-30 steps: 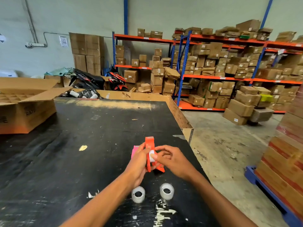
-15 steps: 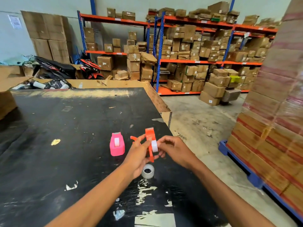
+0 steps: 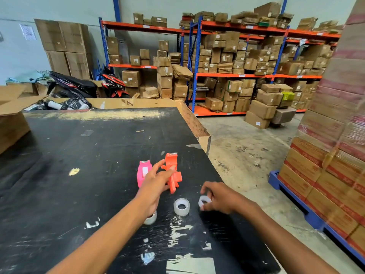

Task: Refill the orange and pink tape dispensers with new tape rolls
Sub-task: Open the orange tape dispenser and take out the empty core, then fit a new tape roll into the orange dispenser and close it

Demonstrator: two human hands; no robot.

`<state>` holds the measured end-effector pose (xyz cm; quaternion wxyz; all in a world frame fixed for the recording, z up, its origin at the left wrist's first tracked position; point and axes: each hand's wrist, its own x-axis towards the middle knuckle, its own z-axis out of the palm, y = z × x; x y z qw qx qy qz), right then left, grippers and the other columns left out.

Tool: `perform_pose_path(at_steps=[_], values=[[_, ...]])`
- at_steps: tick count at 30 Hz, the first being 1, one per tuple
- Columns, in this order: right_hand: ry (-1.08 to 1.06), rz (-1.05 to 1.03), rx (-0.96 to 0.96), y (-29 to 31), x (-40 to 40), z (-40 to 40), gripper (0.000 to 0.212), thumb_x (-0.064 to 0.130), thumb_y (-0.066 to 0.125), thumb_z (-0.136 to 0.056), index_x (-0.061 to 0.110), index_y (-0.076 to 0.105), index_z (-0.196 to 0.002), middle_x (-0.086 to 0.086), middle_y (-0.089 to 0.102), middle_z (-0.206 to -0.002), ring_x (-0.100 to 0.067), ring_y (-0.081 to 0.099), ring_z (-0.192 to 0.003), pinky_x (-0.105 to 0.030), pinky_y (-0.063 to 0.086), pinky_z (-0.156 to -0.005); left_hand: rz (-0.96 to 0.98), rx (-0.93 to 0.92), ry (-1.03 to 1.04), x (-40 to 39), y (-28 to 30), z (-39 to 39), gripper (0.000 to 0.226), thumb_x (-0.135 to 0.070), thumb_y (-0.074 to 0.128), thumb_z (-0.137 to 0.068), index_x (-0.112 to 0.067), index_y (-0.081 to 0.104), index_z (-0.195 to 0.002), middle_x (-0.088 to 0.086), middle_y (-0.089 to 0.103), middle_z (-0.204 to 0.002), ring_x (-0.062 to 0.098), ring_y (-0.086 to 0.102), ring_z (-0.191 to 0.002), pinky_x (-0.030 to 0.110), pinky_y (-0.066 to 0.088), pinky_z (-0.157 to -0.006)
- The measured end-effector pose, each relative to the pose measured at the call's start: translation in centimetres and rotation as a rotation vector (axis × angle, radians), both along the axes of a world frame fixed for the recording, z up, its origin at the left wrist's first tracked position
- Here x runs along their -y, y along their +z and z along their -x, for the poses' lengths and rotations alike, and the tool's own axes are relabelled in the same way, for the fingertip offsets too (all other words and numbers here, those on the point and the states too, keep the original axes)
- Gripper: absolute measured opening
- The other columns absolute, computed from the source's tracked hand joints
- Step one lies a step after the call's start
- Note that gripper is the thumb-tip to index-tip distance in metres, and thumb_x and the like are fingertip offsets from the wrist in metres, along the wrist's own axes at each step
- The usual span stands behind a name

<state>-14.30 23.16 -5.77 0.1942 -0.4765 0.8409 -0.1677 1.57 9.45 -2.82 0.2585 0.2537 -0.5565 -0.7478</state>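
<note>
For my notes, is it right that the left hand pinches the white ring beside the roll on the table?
No: the head view shows the right hand, not the left hand, pinching the ring beside the roll on the table.

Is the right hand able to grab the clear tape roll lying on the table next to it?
Probably yes. The clear tape roll lies just beside the right hand, with only bare table between them. But that hand pinches a white ring, so it may need to put it down first.

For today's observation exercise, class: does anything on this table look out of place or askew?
The orange tape dispenser sits tilted and splayed open beside the upright pink tape dispenser.
</note>
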Motion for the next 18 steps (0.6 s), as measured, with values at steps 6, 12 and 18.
perform_pose_path(at_steps=[6, 12, 18], values=[[0.059, -0.008, -0.118, 1.0, 0.4, -1.1, 0.061, 0.053, 0.073, -0.070, 0.023, 0.055, -0.121, 0.004, 0.054, -0.103, -0.013, 0.048, -0.099, -0.035, 0.047, -0.089, 0.009, -0.001, -0.001, 0.3, 0.0, -1.5, 0.040, -0.014, 0.066, -0.086, -0.013, 0.057, -0.125, 0.010, 0.076, -0.097, 0.013, 0.075, -0.071, 0.031, 0.053, -0.074], [0.221, -0.038, -0.205, 1.0, 3.6, -4.5, 0.065, 0.046, 0.070, -0.076, 0.021, 0.050, -0.133, -0.007, 0.062, -0.123, -0.026, 0.056, -0.113, -0.034, 0.044, -0.084, 0.014, 0.024, 0.013, 0.7, 0.0, -2.9, 0.035, -0.016, 0.068, -0.083, -0.012, 0.064, -0.118, 0.007, 0.079, -0.091, 0.013, 0.074, -0.078, 0.029, 0.055, -0.070], [0.027, 0.413, 0.326, 1.2, 4.6, -4.5, 0.051, 0.025, 0.071, -0.080, 0.023, 0.054, -0.128, -0.009, 0.073, -0.091, -0.015, 0.066, -0.077, -0.043, 0.055, -0.086, 0.030, 0.024, 0.090, 1.7, 0.0, -5.1, 0.022, -0.017, 0.068, -0.083, -0.016, 0.070, -0.106, 0.012, 0.077, -0.097, 0.019, 0.074, -0.085, 0.029, 0.057, -0.068]])
